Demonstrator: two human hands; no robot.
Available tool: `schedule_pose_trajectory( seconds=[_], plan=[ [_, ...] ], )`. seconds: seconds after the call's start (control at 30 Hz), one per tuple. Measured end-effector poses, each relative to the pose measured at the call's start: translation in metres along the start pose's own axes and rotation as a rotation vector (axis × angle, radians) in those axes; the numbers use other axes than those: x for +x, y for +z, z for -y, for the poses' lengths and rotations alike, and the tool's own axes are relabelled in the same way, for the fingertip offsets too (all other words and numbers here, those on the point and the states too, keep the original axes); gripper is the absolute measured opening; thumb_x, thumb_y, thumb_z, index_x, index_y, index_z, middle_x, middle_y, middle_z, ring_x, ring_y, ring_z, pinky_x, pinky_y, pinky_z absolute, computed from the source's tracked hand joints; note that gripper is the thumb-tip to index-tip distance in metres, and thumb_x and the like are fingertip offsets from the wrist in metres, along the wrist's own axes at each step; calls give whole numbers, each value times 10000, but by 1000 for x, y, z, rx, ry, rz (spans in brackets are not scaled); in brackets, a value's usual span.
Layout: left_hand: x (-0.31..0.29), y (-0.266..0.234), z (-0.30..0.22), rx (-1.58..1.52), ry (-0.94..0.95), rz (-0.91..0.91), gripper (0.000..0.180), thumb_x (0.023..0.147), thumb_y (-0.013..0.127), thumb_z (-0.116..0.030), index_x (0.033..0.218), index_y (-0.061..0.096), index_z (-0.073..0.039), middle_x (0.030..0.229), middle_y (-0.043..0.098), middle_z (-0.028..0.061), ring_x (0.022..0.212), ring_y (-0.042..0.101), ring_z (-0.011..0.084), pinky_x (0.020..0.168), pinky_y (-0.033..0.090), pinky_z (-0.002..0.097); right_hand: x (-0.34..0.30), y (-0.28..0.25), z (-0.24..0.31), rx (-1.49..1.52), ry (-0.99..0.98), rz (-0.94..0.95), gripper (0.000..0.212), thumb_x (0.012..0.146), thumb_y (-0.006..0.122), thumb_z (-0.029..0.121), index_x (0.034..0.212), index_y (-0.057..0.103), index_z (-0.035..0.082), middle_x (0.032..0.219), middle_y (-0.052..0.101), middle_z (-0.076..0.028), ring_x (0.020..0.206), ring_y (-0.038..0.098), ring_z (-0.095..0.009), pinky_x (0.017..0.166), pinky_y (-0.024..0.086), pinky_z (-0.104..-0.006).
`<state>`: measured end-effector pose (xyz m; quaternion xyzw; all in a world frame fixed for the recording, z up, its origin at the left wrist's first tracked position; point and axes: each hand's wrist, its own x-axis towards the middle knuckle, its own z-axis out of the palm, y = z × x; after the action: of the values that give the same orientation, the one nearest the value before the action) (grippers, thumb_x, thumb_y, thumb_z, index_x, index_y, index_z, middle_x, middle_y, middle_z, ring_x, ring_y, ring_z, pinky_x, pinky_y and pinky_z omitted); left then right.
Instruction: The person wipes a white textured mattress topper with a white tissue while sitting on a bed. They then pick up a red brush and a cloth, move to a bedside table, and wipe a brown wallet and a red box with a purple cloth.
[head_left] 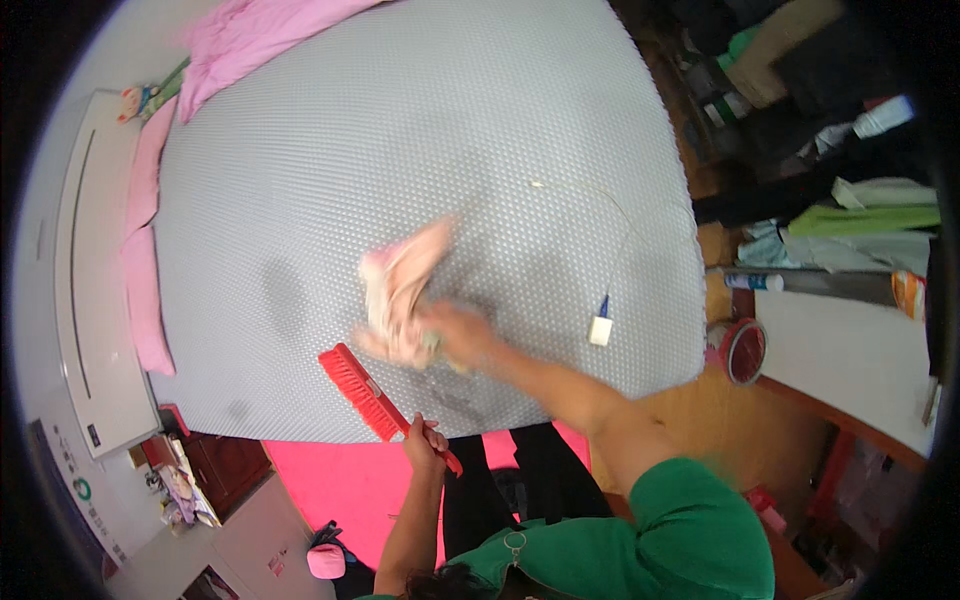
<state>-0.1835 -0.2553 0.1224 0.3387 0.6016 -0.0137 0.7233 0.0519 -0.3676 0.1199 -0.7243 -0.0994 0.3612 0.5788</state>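
Note:
My left hand (pixel 424 442) is closed round the handle of a red bed brush (pixel 362 390), whose bristles point down and to the left at the near edge of the bed. Over the grey textured mattress (pixel 520 110), my right hand (pixel 458 335) grips a crumpled cloth (pixel 395 285) in pink and cream. Both that hand and the cloth are smeared by motion, so the cloth's kind cannot be told. Right of them, a white charger plug (pixel 600 331) with a thin cable lies on the mattress.
Pink pillows (pixel 148 300) line the left side by the white headboard (pixel 95 270), and a pink blanket (pixel 240 50) lies at the far left. A bin (pixel 743 351) stands beside a white-topped desk (pixel 845 355) at right. Under me is a bright pink mat (pixel 330 490).

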Motion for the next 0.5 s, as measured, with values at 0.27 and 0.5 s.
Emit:
schedule_pose_trajectory(
  seconds=[0.27, 0.5],
  plan=[
    [-29, -14, 19, -25, -9, -64, 430, 1013, 580, -369, 733, 563, -43, 451, 334, 9, 360, 348, 168, 381, 289, 320, 2, -136, -73, -559, 143, -411, 422, 844, 714, 207, 1243, 648, 84, 1204, 677, -171, 1101, 651, -372, 949, 511, -464],
    [-42, 2, 35, -26, -93, -10, 420, 1015, 573, -362, 744, 566, -41, 465, 346, 12, 375, 363, 176, 398, 298, 337, -58, -334, 7, -294, -21, -609, 492, 842, 766, 181, 1281, 629, 7, 1137, 723, -129, 1000, 698, -250, 882, 546, -375]
  ],
)
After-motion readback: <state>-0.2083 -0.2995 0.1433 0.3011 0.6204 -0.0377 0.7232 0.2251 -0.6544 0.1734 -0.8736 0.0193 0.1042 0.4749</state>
